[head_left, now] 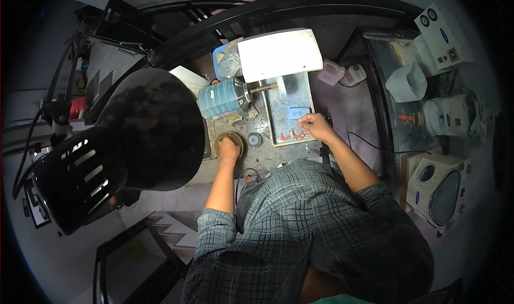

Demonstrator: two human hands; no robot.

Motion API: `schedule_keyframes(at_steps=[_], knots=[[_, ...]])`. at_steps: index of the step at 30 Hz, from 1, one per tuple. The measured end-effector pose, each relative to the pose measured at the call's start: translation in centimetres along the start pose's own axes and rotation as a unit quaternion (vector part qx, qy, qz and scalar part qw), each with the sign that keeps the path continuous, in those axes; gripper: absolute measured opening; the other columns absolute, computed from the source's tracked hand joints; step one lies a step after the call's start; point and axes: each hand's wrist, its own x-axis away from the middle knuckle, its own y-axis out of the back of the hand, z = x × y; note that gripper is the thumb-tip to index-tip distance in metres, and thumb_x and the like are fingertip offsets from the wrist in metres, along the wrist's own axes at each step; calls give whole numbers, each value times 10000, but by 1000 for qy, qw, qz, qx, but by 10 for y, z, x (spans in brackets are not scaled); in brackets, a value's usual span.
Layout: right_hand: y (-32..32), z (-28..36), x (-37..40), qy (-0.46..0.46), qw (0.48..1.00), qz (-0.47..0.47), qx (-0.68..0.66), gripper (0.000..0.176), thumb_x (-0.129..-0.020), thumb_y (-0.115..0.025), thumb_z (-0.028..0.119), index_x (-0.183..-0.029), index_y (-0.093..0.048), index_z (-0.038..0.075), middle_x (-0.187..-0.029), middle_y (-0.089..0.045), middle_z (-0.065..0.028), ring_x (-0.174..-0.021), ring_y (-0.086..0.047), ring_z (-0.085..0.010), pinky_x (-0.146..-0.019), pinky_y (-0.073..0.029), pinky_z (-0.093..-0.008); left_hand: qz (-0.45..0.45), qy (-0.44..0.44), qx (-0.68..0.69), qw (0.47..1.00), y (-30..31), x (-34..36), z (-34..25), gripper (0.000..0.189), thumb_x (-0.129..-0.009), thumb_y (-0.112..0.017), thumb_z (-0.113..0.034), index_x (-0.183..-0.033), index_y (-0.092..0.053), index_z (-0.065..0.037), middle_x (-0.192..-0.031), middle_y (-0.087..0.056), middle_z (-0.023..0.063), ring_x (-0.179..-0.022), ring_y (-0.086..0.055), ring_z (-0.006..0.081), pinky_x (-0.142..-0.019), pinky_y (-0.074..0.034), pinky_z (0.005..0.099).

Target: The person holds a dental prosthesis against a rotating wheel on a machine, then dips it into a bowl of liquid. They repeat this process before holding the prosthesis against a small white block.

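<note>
My left hand (229, 149) reaches down into a round brown bowl (240, 144) on the bench, and its fingers are hidden inside. My right hand (316, 127) is over the right side of a shallow metal tray (272, 130). Its thumb and fingers are drawn together in a pinch; anything between them is too small to make out. Just beyond those fingertips is a blue card (297, 113) with dark marks. Small red and pale pieces that look like dentures (292, 136) lie in the tray's near end. A dark round brush wheel (255, 139) sits between bowl and tray.
A blue-green motor (222, 98) points its shaft over the tray, under a white hood (279, 52). A large black lamp (155, 130) blocks the left side. Two plastic jugs (331, 72) stand beyond the tray. Machines, including a beige one (436, 186), line the right side.
</note>
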Motion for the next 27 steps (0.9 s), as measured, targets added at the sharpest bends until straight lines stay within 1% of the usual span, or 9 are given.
schedule_keyframes(at_steps=[2,6,11,13,14,16,20,26,27], knots=[[13,4,9,-16,1000,-8,-10,169,-806,-597,104,-901,-612,-35,-771,-622,-73,-655,-562,-101,-580,-461,-234,-10,22,20,1000,1,3,-2,317,-657,-607,-36,-959,-563,52,-964,-576,276,-944,-551,394,-825,-449,421],[41,16,32,-53,996,-46,-62,189,-812,-594,128,-933,-608,-17,-798,-626,-63,-649,-549,-81,-560,-451,-207,16,-2,-36,999,-9,-4,9,237,-705,-588,-61,-921,-604,36,-975,-585,255,-940,-567,370,-823,-452,410],[80,-8,54,-80,987,-110,-83,211,-814,-590,149,-963,-597,-1,-823,-625,-48,-649,-550,-83,-561,-455,-208,2,-20,-29,999,-17,-1,15,235,-704,-580,-56,-915,-600,45,-987,-578,257,-939,-561,383,-815,-454,424],[90,-15,64,-94,983,-135,-81,207,-820,-579,151,-965,-595,4,-823,-624,-47,-650,-553,-86,-565,-458,-208,-84,-70,-90,990,-44,-18,34,210,-723,-547,-27,-911,-607,46,-962,-588,252,-918,-569,384,-797,-462,428],[93,-19,69,-94,983,-136,-79,207,-820,-579,151,-965,-595,4,-823,-624,-47,-650,-553,-86,-565,-458,-208,-84,-70,-88,990,-68,-35,50,210,-723,-547,-27,-911,-607,46,-962,-588,252,-918,-569,384,-797,-462,428],[97,-28,77,-121,976,-155,-89,199,-816,-579,135,-963,-594,2,-815,-621,-44,-635,-550,-83,-556,-454,-206,-211,-64,18,975,-111,-66,80,209,-755,-496,-26,-915,-610,43,-940,-594,250,-903,-572,389,-790,-461,434],[101,-55,88,-141,972,-169,-82,181,-808,-573,113,-952,-596,7,-791,-618,-41,-620,-549,-83,-546,-455,-209,-240,-80,47,966,-102,-61,76,212,-772,-463,-40,-891,-618,41,-908,-599,247,-888,-577,387,-786,-461,437],[111,-136,97,-225,959,-161,64,171,-761,-611,135,-906,-613,45,-770,-629,-31,-621,-558,-110,-519,-445,-234,-263,-95,-12,960,-108,-64,79,212,-778,-451,-50,-860,-625,38,-869,-604,250,-855,-588,382,-766,-467,442],[117,-167,99,-243,944,-143,171,186,-759,-615,155,-915,-612,56,-778,-622,-27,-635,-557,-132,-541,-450,-261,-247,-96,-4,964,-105,-64,79,210,-778,-451,-49,-857,-626,35,-875,-601,252,-863,-585,382,-768,-467,439]])
